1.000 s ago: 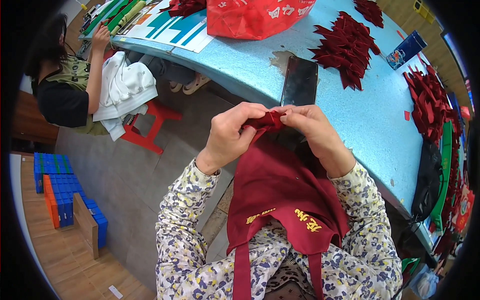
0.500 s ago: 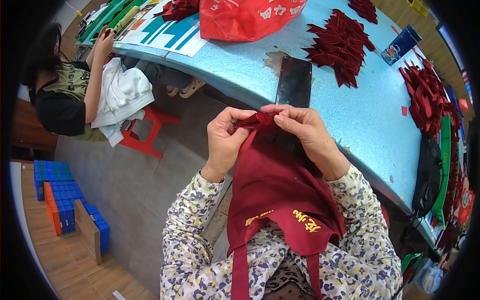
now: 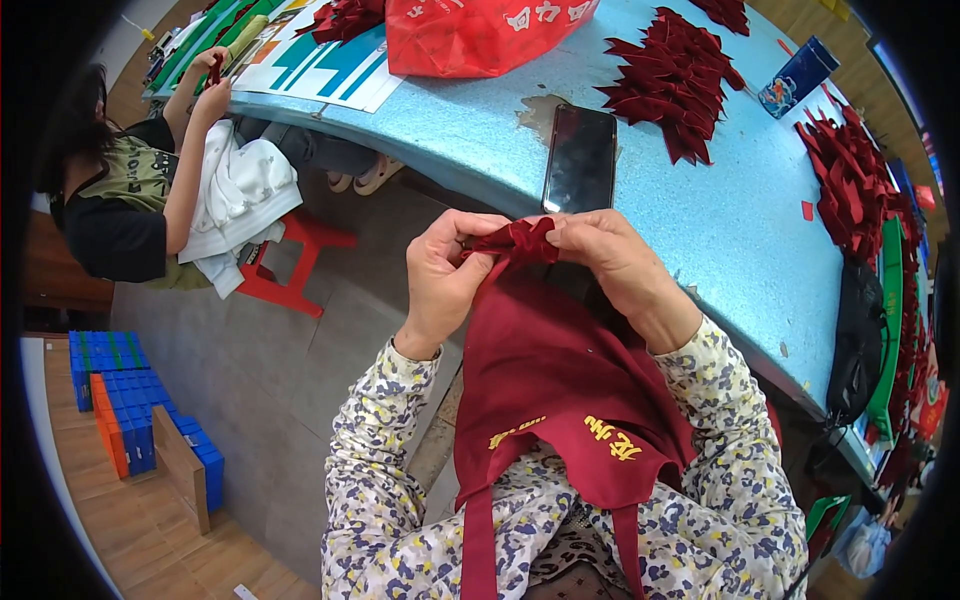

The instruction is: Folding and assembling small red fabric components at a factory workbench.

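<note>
A dark red velvety ribbon bow (image 3: 520,240) is stretched between my two hands, just off the table's near edge and above my dark red apron (image 3: 550,350). My left hand (image 3: 445,275) pinches its left side between thumb and fingers. The right side is gripped by my right hand (image 3: 615,262), with the thumb on top; the fingers beneath are partly hidden. Beyond my hands a black phone (image 3: 580,158) lies on the pale blue table (image 3: 440,130). Farther off is a heap of dark red ribbon bows (image 3: 672,85).
More bows pile up at the right (image 3: 850,190), near a blue cylindrical tin (image 3: 798,78). A red bag (image 3: 480,40) stands on the table's far side. At left, another person (image 3: 130,190) sits on a red stool (image 3: 300,260), holding something dark red. Blue crates (image 3: 130,400) stand on the floor.
My fingers have shifted slightly on the ribbon, and its knotted middle now shows more fully. The other person's hands have moved slightly, showing more of the dark red piece. The view has shifted a little.
</note>
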{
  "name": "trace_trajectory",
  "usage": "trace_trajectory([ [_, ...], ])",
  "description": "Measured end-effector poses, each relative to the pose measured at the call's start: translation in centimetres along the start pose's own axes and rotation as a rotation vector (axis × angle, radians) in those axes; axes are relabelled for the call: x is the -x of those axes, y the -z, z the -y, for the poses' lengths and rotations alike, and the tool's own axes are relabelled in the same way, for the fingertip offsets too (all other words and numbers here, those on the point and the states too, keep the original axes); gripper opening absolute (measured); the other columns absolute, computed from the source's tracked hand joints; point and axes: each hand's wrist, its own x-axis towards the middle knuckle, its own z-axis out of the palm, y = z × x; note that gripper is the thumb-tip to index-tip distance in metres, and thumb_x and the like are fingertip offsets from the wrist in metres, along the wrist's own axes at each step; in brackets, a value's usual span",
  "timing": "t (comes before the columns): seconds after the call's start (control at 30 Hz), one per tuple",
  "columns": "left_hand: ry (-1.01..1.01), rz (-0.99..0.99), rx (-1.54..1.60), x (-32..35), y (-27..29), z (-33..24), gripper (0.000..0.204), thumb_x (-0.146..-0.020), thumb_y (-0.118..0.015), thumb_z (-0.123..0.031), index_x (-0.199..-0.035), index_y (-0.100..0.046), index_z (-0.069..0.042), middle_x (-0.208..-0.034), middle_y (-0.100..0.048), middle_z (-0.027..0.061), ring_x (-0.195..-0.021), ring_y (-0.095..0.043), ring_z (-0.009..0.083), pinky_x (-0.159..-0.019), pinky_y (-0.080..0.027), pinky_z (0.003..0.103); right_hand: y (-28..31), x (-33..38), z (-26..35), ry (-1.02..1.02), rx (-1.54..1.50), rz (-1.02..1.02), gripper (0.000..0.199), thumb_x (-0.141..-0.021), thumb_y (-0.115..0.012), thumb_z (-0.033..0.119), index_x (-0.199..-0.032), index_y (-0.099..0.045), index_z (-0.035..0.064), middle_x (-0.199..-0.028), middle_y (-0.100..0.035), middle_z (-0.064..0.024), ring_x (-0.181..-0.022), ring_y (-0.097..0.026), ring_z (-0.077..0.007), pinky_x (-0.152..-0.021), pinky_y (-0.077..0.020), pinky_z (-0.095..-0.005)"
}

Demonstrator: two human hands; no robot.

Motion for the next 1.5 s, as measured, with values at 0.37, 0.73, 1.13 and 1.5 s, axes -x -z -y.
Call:
trace_trajectory([
  [0.37, 0.288, -0.073, 0.286, 0.2, 0.5, 0.6, 0.016, -0.080, -0.052, 0.009, -0.094, -0.057, 0.003, -0.090, -0.063, 0.0073, -0.077, -0.059, 0.0081, -0.068, -0.049, 0.019, -3.2, 0.7, -0.9, 1.172, 1.310, -0.205, 0.025, -0.064, -0.069, 0.011, -0.087, -0.058, 0.0064, -0.114, -0.057, -0.0113, -0.107, -0.053, -0.0265, -0.098, -0.0347, -0.0437],
  [0.73, 0.247, 0.096, 0.051, 0.0, 0.0, 0.0, 0.017, -0.078, -0.052, 0.008, -0.093, -0.057, 0.002, -0.086, -0.061, 0.0045, -0.075, -0.057, 0.0077, -0.066, -0.047, 0.019, -2.9, 0.3, 1.1, 0.898, 1.151, 0.148, 0.019, -0.065, -0.066, 0.009, -0.082, -0.059, 0.0032, -0.115, -0.055, -0.0112, -0.107, -0.052, -0.0293, -0.100, -0.0312, -0.0475],
  [1.13, 0.424, 0.060, 0.664, 0.4, 0.3, 2.9, 0.021, -0.084, -0.057, -0.008, -0.102, -0.052, 0.000, -0.102, -0.061, 0.0139, -0.094, -0.062, 0.0223, -0.083, -0.054, 0.037, 1.5, 1.9, 0.4, 0.709, 0.708, -0.271, 0.012, -0.072, -0.063, -0.004, -0.082, -0.059, 0.0004, -0.085, -0.059, -0.0092, -0.074, -0.056, -0.0157, -0.066, -0.0454, -0.0257],
  [1.5, 0.287, -0.054, 0.575, 0.6, -1.4, 2.7, 0.014, -0.085, -0.052, 0.001, -0.099, -0.053, 0.002, -0.097, -0.063, 0.0116, -0.088, -0.064, 0.0189, -0.080, -0.054, 0.034, 0.2, 3.1, -0.5, 0.876, 0.852, -0.224, 0.015, -0.070, -0.065, -0.005, -0.084, -0.062, 0.0006, -0.073, -0.055, -0.0063, -0.058, -0.051, -0.0127, -0.049, -0.0393, -0.0240],
])
